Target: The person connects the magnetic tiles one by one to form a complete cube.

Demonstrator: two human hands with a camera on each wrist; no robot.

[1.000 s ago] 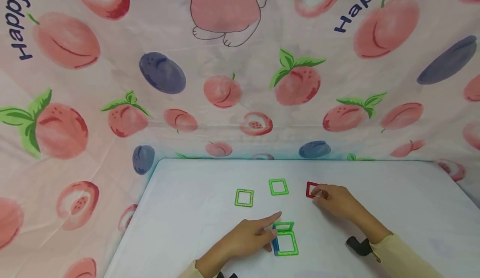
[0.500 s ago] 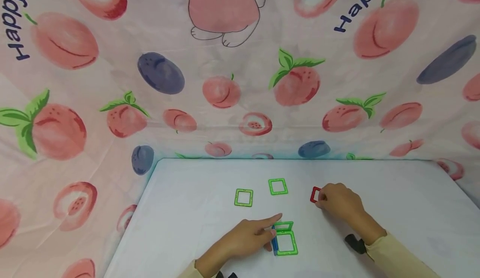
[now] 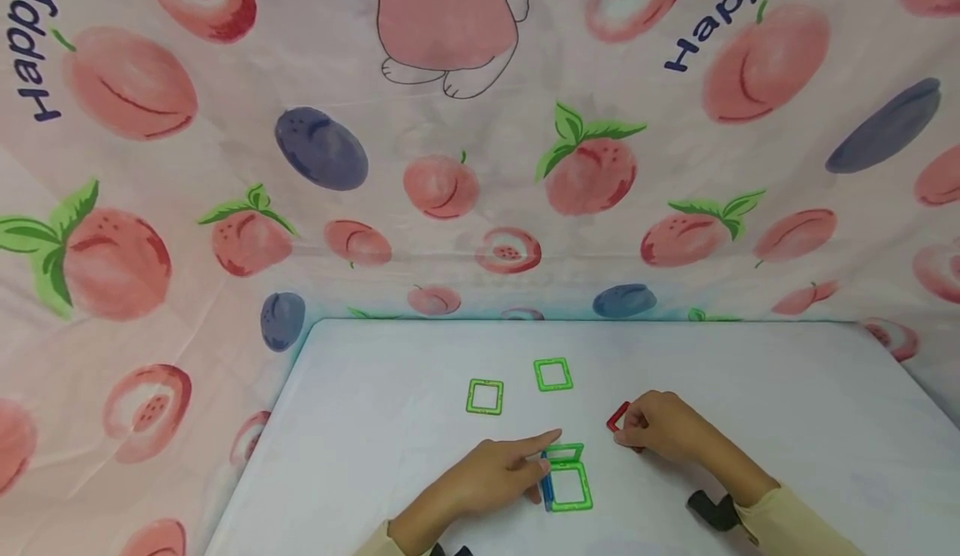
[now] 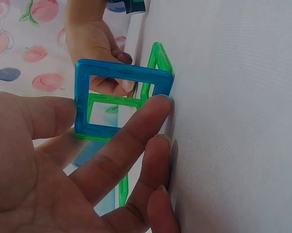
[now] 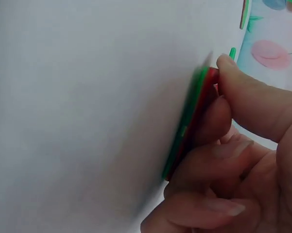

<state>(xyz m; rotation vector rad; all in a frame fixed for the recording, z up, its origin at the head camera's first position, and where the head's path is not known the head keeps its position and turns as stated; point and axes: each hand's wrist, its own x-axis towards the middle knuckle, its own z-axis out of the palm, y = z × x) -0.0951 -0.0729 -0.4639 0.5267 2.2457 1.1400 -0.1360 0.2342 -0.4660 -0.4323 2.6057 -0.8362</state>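
Note:
The left hand (image 3: 487, 477) steadies an upright blue square magnetic tile (image 4: 82, 109) between thumb and fingers, its index finger stretched forward. This tile stands along the left side of a flat green square tile (image 3: 572, 506). Another green tile (image 3: 566, 448) stands up at that tile's far edge. To the right, the right hand (image 3: 663, 423) pinches a red square magnetic tile (image 3: 617, 416), tilted and close over the table. In the right wrist view its edge (image 5: 187, 128) shows red on one side and green on the other, with the thumb and curled fingers at it.
Two loose green square tiles lie farther back on the white table (image 3: 375, 423), one on the left (image 3: 470, 396) and one nearer the middle (image 3: 553, 388). A fruit-patterned cloth (image 3: 450, 247) hangs behind and at the left of the table. Dark wrist cameras show under both sleeves.
The right hand has lifted the red tile from its place at the back and brought it nearer, turning and tilting it. The left hand and the joined tiles have stayed put.

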